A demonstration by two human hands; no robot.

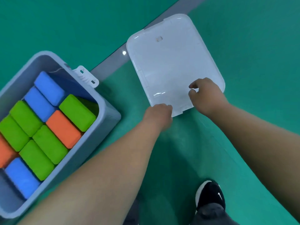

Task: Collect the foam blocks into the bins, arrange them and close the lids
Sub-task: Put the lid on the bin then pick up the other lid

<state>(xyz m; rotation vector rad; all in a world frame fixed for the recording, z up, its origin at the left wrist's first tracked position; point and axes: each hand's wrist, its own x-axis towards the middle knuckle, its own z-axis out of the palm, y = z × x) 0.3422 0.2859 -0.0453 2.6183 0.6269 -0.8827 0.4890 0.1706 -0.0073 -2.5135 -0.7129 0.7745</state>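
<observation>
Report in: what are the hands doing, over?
Left hand grips lid at near corner; right hand on near edge, grip unclear. Bin open, foam blocks packed. Nothing between lid and bin.

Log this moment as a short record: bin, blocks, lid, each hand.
bin: grey, open, left of the lid
foam blocks: packed in rows inside the bin; five green, three blue and two orange visible
lid: translucent, on the green floor, apart from the bin
left hand: fingers curled at the lid's near corner
right hand: over the lid's near right edge, fingers curled; grip unclear
latch: white, on the bin's rim, unfastened
</observation>
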